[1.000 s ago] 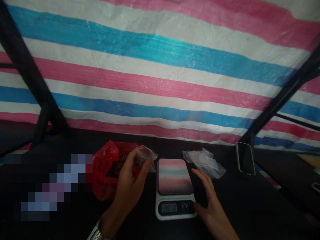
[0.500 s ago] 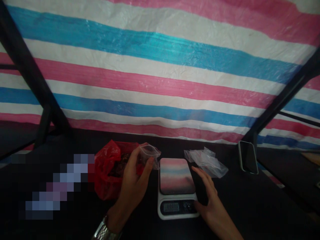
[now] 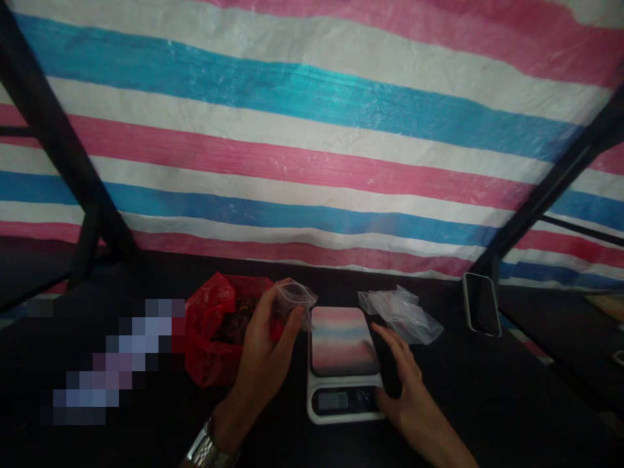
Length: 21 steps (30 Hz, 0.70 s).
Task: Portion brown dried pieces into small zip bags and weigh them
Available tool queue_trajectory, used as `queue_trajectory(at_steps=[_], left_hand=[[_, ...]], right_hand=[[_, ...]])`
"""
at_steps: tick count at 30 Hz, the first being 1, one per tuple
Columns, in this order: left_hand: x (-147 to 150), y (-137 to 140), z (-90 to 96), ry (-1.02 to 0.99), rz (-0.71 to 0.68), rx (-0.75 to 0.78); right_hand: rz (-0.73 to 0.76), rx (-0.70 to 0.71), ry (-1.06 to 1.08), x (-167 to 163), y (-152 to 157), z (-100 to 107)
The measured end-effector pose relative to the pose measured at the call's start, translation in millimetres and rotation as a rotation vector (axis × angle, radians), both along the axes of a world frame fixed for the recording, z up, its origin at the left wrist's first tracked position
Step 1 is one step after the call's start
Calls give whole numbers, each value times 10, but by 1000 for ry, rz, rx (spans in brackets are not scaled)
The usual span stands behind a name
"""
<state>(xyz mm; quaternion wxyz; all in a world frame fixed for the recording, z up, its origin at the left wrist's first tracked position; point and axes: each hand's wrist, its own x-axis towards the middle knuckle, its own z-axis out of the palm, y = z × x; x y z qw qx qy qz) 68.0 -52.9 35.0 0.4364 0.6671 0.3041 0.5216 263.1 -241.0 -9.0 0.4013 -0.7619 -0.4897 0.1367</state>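
Note:
A small clear zip bag [image 3: 296, 296] is pinched between the thumb and fingers of my left hand [image 3: 266, 351], its mouth gaping at the top. Just left of that hand stands a red plastic bag [image 3: 207, 361], its top folded open around dark brown pieces [image 3: 234, 325] too dim to name. A white kitchen scale [image 3: 345, 341] with a shiny plate lies between my hands, and its display shows a zero reading. My right hand [image 3: 402, 383] rests at the scale's right edge, fingers apart, thumb by the buttons and holding nothing.
A loose pile of clear zip bags [image 3: 402, 315] lies right of the scale. Farther right, a phone [image 3: 481, 304] leans against a black frame post [image 3: 536, 205]. Striped plastic sheeting [image 3: 302, 156] hangs behind the black table [image 3: 160, 429]. A pixelated patch covers part of the left side.
The scale's display went from full segments to a zero reading. My left hand moved slightly right with the zip bag. My right hand stayed at the scale's edge.

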Motion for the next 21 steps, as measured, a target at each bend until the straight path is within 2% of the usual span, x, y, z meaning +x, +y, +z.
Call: queue_trajectory(at_steps=[3,6,8,12,14,17,21], left_hand=[[0,14,-28,-12,-2,-3],[4,7,-44,-7,-19,-26],[22,-16,-49,8,-31,-23],[116,-92,-63,90,-86,-26],[183,-135,-73,176,-109,-38],[286,-190,-80,364,-90,-18],[394,-235,-79,539,-72,51]], right_hand=[[15,-15,30,-10,-26,2],[8,33,96,-5,-24,-1],[-23,142,143,7,6,19],[-135,451,255,31,85,123],[-211,530,281,39,108,163],[-278,518,249,58,115,154],[-289,448,230,108,106,75]])
